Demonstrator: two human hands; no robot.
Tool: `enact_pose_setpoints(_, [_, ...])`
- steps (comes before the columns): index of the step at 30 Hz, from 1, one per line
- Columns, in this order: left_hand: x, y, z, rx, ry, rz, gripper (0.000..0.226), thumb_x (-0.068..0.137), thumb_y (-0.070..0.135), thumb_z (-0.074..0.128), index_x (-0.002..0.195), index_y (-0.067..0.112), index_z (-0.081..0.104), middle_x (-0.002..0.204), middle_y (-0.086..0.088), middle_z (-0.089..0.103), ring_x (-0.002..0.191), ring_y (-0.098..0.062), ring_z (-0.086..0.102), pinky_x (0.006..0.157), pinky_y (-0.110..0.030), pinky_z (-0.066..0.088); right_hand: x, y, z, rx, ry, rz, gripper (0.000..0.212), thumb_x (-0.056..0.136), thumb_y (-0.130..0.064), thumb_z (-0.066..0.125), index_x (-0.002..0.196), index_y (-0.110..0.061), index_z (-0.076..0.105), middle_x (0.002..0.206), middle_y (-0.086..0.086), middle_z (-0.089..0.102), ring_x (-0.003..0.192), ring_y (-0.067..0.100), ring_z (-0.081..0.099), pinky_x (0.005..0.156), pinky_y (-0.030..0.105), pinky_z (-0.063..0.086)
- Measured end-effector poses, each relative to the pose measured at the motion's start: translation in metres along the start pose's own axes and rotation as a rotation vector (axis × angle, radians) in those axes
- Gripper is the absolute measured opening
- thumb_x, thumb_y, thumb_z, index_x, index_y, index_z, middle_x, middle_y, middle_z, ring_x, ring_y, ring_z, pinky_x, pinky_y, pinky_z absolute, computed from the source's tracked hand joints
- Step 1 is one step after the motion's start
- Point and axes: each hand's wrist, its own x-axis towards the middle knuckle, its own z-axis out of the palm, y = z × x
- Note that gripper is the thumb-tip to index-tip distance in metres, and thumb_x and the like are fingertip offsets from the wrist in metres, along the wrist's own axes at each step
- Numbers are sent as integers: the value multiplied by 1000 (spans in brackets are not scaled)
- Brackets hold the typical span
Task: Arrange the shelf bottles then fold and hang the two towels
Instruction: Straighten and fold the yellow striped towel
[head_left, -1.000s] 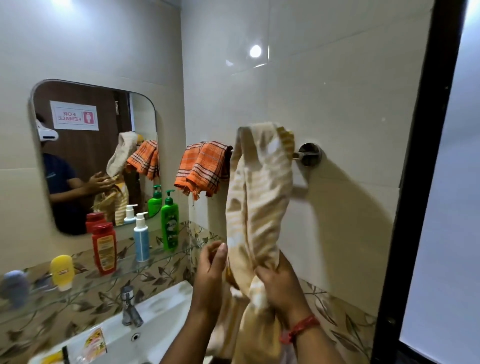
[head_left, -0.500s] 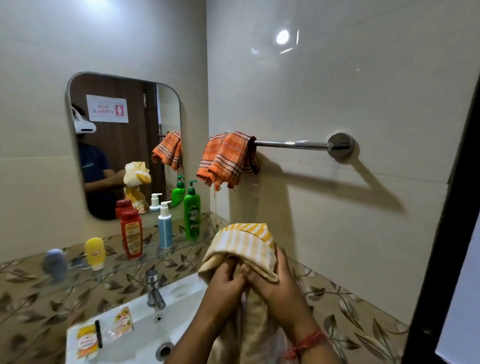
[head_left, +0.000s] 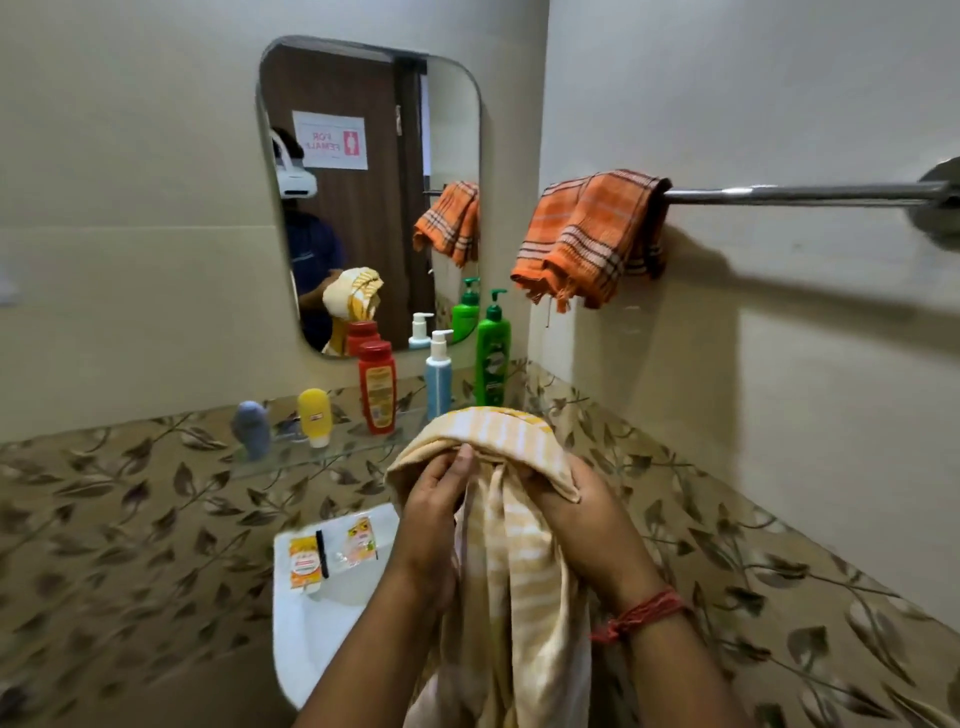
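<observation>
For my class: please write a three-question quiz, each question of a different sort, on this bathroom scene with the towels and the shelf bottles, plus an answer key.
1. True or false: the orange checked towel hangs over the towel rail.
2. Multiple choice: which bottle stands nearest the corner on the glass shelf? A. red bottle B. green pump bottle C. yellow tube
3. Fill in: the left hand and right hand both have a grip on the ______ striped towel.

Key: 1 true; 2 B; 3 yellow.
</observation>
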Motion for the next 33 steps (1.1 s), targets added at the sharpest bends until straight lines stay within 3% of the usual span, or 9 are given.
enact_pose_setpoints(4, [23,13,-23,-204,-85,-131,56,97,49,47,136,10,60,133,-16,66,121,-31,65,96,-43,57,16,1,24,-523,-309,-292,47,87,-37,70,132,-30,55,125,-11,66,112,7,60,87,20,47])
enact_pose_setpoints(7, [40,8,-38,-141,-95,-91,43,100,31,51,137,11,59,136,-19,63,125,-34,62,109,-49,46,25,-9,31,-529,-602,-233,60,85,-52,69,139,-40,44,133,-31,51,121,-10,50,91,5,38])
enact_pose_setpoints(9, [52,1,-48,-150,-73,-97,40,101,23,49,137,8,58,136,-22,62,127,-37,59,114,-54,39,37,-17,27,-407,-667,-161,33,87,-53,67,118,-42,59,111,-27,67,101,-8,63,83,14,50])
enact_pose_setpoints(12, [68,-5,-58,-182,-53,-147,49,97,30,53,140,6,55,138,-24,60,130,-40,57,116,-58,35,59,-20,26,-323,-307,-180,36,87,-57,59,84,-23,71,71,-3,71,65,11,68,63,44,56])
enact_pose_setpoints(16, [83,-9,-69,-29,9,-55,44,90,39,59,127,16,69,134,-18,65,129,-36,58,116,-57,36,81,-19,39,-452,71,-376,12,90,-30,69,102,-29,66,100,-10,63,93,12,61,79,39,55])
enact_pose_setpoints(21, [81,0,-69,181,-69,-27,29,90,32,60,108,16,77,119,-11,72,122,-29,62,110,-46,43,110,-19,32,-557,-436,-343,50,91,-24,64,136,-43,51,146,-19,40,139,6,33,114,37,36])
enact_pose_setpoints(25, [70,9,-58,233,-149,-121,29,92,37,61,96,15,80,104,-11,74,101,-22,68,91,-34,53,130,-24,20,-486,-825,-255,36,86,-45,60,121,-40,64,117,-21,63,108,-4,58,94,29,52])
enact_pose_setpoints(29, [65,8,-42,377,-161,-148,39,93,48,54,107,20,78,114,-10,74,112,-27,68,103,-44,49,144,-14,13,-400,-951,-248,12,92,-21,65,102,-24,71,98,-8,70,92,6,65,85,36,55])
enact_pose_setpoints(33, [68,-9,-29,531,-90,-35,52,93,53,56,114,8,68,115,-16,70,112,-30,65,101,-48,46,155,9,3,-411,-1002,-256,7,91,-23,66,95,-24,71,95,-8,69,90,8,64,83,34,55])
